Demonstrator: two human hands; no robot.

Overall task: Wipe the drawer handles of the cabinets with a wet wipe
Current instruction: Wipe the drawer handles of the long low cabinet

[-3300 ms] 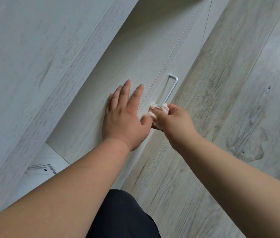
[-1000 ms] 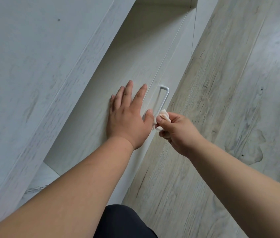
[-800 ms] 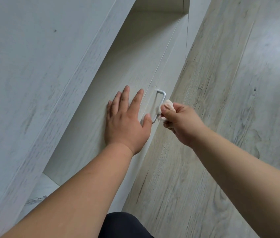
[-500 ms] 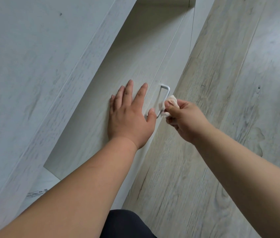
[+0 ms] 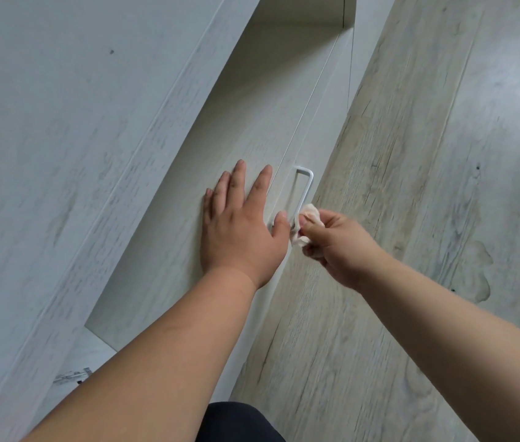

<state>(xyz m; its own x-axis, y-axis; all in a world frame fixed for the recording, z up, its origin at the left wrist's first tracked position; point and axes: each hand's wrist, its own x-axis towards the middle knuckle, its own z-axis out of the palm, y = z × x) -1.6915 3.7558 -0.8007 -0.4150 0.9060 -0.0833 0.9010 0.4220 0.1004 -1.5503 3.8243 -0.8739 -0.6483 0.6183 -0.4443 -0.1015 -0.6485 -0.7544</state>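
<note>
A white metal bar handle [image 5: 306, 189] sticks out of the pale wood-grain cabinet front [image 5: 252, 129]. My right hand [image 5: 335, 244] pinches a crumpled white wet wipe [image 5: 305, 226] against the near end of that handle, which the wipe and my fingers hide. My left hand [image 5: 239, 224] lies flat with straight fingers on the cabinet front, just left of the handle, its thumb next to the wipe.
The cabinet's top surface [image 5: 70, 129] overhangs on the left. Grey wood-look floor [image 5: 443, 154] fills the right side, with a pale stain [image 5: 475, 269] on it. A barcode sticker [image 5: 73, 374] shows on the cabinet at lower left. My dark-clothed knee [image 5: 236, 422] is at the bottom.
My right hand slid the wipe back and forth along the handle; it now sits at the near end again. My left hand has stayed flat on the cabinet front.
</note>
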